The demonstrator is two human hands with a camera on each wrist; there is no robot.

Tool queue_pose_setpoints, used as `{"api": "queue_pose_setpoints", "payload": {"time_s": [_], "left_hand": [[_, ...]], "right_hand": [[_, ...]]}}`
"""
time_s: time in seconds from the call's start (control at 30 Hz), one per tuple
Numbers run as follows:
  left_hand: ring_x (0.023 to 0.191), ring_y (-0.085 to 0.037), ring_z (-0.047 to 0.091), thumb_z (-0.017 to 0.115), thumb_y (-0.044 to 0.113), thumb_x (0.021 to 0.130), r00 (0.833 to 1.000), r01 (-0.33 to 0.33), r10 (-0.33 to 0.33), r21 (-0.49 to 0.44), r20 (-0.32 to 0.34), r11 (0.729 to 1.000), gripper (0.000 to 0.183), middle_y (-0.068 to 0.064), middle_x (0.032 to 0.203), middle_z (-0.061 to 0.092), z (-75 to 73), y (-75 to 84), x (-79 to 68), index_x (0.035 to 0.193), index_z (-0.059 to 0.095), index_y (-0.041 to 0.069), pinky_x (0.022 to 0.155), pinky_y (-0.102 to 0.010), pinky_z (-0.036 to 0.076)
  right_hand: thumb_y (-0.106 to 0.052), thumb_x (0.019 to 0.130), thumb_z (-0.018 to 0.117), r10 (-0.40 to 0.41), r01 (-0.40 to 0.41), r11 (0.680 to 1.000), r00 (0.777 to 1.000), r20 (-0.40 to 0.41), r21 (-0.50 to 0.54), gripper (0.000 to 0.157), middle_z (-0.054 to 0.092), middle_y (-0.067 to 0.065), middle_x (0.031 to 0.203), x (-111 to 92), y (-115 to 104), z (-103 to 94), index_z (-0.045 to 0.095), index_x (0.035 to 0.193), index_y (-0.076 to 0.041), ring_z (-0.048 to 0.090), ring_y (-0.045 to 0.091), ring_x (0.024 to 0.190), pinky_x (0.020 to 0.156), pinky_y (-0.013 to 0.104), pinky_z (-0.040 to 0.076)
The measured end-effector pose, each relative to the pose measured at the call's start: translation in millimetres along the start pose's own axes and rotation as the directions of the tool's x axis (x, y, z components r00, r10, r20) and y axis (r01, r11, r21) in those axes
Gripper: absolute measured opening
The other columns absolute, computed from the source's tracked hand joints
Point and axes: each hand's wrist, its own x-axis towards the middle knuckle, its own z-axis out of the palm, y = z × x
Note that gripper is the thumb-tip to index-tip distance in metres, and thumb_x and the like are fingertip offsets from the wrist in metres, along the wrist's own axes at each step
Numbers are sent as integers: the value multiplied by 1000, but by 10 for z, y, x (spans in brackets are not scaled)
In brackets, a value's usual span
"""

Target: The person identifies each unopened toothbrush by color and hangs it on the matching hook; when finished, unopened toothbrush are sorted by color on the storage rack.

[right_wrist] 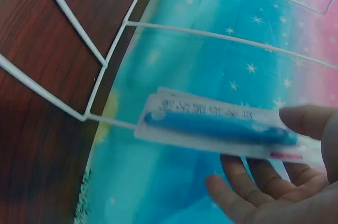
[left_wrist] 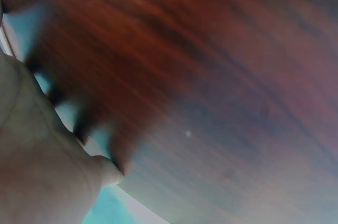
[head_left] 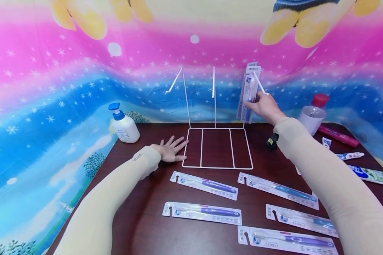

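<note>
My right hand (head_left: 267,108) pinches a packaged toothbrush (head_left: 249,88) at the right hook of a white wire rack (head_left: 217,168). Another pack hangs just behind it, partly hidden. From the right wrist view, the pack's blue handle (right_wrist: 211,128) shows between the thumb and the fingers (right_wrist: 264,179). The rack's left hook (head_left: 175,79) and middle hook (head_left: 213,83) carry nothing. With fingers spread, my left hand (head_left: 170,150) rests on the table, its fingertips at the left edge of the rack's base. Only part of that hand (left_wrist: 47,155) appears in the left wrist view.
Several packaged toothbrushes (head_left: 207,213) lie on the dark table (head_left: 166,241) in front of the rack. A pump bottle (head_left: 126,129) stands at left. Behind the right arm are a red-capped bottle (head_left: 312,115), toothpaste tubes (head_left: 378,176) and a small black object (head_left: 271,142).
</note>
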Motion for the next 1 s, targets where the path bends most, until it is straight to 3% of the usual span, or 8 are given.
{"api": "queue_pose_setpoints", "payload": {"time_s": [0.23, 0.37, 0.47, 0.57, 0.7, 0.77, 0.87, 1.0], "left_hand": [[136, -31, -15, 25, 74, 83, 1000, 1, -1, 6, -3, 1000, 80, 7, 152, -13, -43, -14, 34, 146, -9, 38, 99, -65, -2], [137, -29, -14, 22, 78, 80, 1000, 16, -16, 24, 1, 1000, 82, 9, 152, -15, -38, -21, 57, 145, -11, 40, 101, -63, -2], [137, -29, -14, 23, 76, 82, 1000, 19, -20, 29, 12, 999, 81, 9, 152, -15, -42, -1, 46, 145, -11, 39, 101, -62, -1], [137, -30, -13, 24, 72, 85, 1000, 14, -14, 36, 11, 999, 78, 7, 152, -14, -49, 30, 7, 146, -10, 37, 102, -62, 1], [137, -34, -12, 27, 70, 87, 1000, -3, 3, 32, -4, 999, 78, 3, 153, -11, -6, 15, -10, 147, -8, 34, 100, -64, 2], [136, -35, -11, 27, 69, 87, 1000, -10, 10, 29, -5, 1000, 78, 1, 153, -11, 7, 22, -22, 147, -7, 33, 100, -65, 2], [137, -34, -10, 27, 68, 88, 1000, -11, 11, 25, 1, 1000, 78, 1, 153, -10, -4, 67, -50, 148, -6, 31, 100, -64, 3], [137, -34, -12, 27, 69, 88, 1000, -20, 20, 2, -2, 1000, 78, 2, 153, -12, 23, 42, -21, 147, -8, 33, 100, -64, 2]], "right_hand": [[-42, 86, 61, -8, 8, 1000, 1000, -11, 4, 62, 50, 20, 121, -162, 199, -271, 40, 132, -6, 48, 35, 108, 86, 51, 40], [-50, 88, 54, 44, -42, 994, 999, 10, -101, 68, 44, 24, 127, -318, 438, -463, 39, 135, -4, 45, 40, 110, 86, 54, 39], [-45, 91, 52, 98, -84, 977, 993, 61, -195, 63, 40, 29, 129, -424, 705, -536, 41, 133, 0, 41, 45, 113, 88, 58, 36], [-36, 91, 54, 118, -72, 930, 987, 107, -360, 54, 47, 32, 121, -509, 1028, -516, 50, 122, 8, 45, 48, 107, 86, 58, 37], [-30, 87, 61, 177, -85, 843, 976, 124, -531, 44, 60, 28, 90, -612, 1405, -388, 60, 98, 12, 57, 41, 83, 75, 54, 44], [-31, 85, 64, 228, -127, 828, 966, 120, -546, 45, 60, 25, 83, -663, 1528, -318, 58, 94, 12, 58, 38, 76, 70, 52, 46], [-33, 84, 66, 279, -182, 826, 954, 108, -534, 52, 59, 27, 87, -713, 1623, -241, 54, 101, 14, 58, 39, 79, 70, 52, 46], [-28, 82, 68, 255, -152, 818, 960, 114, -555, 49, 58, 27, 85, -718, 1625, -225, 53, 99, 15, 57, 39, 77, 71, 53, 46]]}}
